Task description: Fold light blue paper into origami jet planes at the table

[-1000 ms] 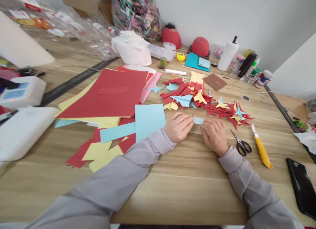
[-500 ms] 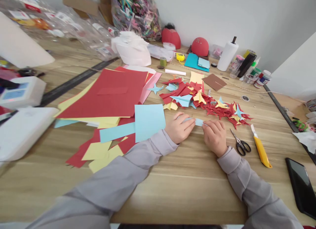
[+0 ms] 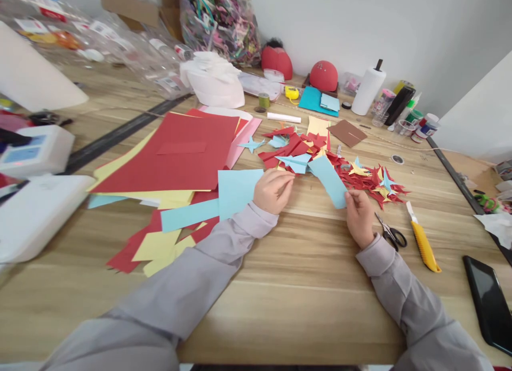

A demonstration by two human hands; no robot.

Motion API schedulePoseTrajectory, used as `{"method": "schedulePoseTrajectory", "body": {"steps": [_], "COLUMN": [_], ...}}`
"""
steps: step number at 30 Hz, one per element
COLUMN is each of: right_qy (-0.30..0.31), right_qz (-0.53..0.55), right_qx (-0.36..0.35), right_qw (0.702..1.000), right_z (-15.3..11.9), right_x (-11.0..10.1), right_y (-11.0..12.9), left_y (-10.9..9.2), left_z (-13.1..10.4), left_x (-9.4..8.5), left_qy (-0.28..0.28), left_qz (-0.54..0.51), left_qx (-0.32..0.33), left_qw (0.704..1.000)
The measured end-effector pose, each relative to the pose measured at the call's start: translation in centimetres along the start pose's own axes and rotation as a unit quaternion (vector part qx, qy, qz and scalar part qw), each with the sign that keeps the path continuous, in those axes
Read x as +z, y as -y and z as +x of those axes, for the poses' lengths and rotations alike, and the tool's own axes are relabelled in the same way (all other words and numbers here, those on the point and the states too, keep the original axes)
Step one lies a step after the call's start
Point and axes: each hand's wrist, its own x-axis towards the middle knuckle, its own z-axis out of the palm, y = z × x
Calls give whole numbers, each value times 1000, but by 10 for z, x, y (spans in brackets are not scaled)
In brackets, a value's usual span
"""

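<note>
Nearest us on the brown wood-grain surface (image 3: 292, 307) lies a black rectangular phone (image 3: 486, 301), with a yellow-handled craft knife (image 3: 425, 246) and black-handled metal scissors (image 3: 387, 231) beyond it. Our right hand (image 3: 360, 216), just left of the scissors, pinches the near end of a light-blue rectangular paper strip (image 3: 330, 182), which slants away to the left in front of the pile. We judge it very light, flexible and easily creased or torn, so it is best taken by an edge, between thumb and fingertips. Our left hand (image 3: 274, 191) is closed, fingertips together; we cannot tell whether anything thin is between them.

Half a second ago both hands were on the strip, seen as a narrow band; now its broad face shows, and the left hand has parted from it, toward a light-blue square paper sheet (image 3: 236, 192). Farther off lies a pile of red, yellow and blue folded paper pieces (image 3: 362, 179).
</note>
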Motion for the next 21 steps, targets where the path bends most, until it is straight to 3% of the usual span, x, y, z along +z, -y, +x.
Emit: {"method": "schedulePoseTrajectory", "body": {"steps": [2,4,6,9,13,16,21], "right_qy": [42,54,66,101,150,183,182], "right_qz": [104,176,232,313,381,386,382], "right_qx": [73,120,174,251,302,309,299], "right_qw": [991,976,955,910,861,850,855], "right_z": [-1,-3,-5,-9,-15,-17,-18], "right_x": [2,5,7,12,17,19,19], "right_y": [6,13,20,25,30,32,32], "left_y": [-11,-22,-30,-37,-40,-41,-40], "left_z": [-2,-4,-6,-7,-7,-8,-7], "left_x": [4,8,12,16,16,15,14], "left_qy": [39,85,125,170,191,188,179], "left_qz": [-107,-234,-370,-503,-577,-598,-592], "left_qx": [-88,-188,-282,-357,-404,-434,-448], "left_qw": [990,950,876,769,684,647,645]}}
